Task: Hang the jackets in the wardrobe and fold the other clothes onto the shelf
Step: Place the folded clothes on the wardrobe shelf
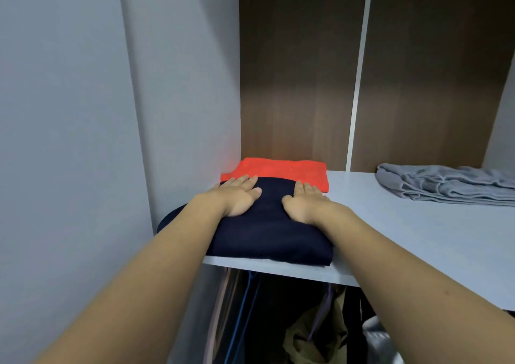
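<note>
Two hands flat on the folded navy garment, fingers straight, palms down: left hand on its left half, right hand on its right half, set apart, neither one gripping the cloth. I read this as pressing or sliding the piece into place on the shelf. Navy garment lies at the shelf's front left, its far edge overlapping the folded orange garment behind it, its near edge right at the shelf lip. Grey garment sits loosely bundled at far right, well apart. Hanging clothes show below the shelf. Risks, as I judge them: near edge so close to the lip that drawing my palms back could drag it off; pushing further could ruck up the orange piece; a left corner seems to bulge past the shelf end and may droop.
</note>
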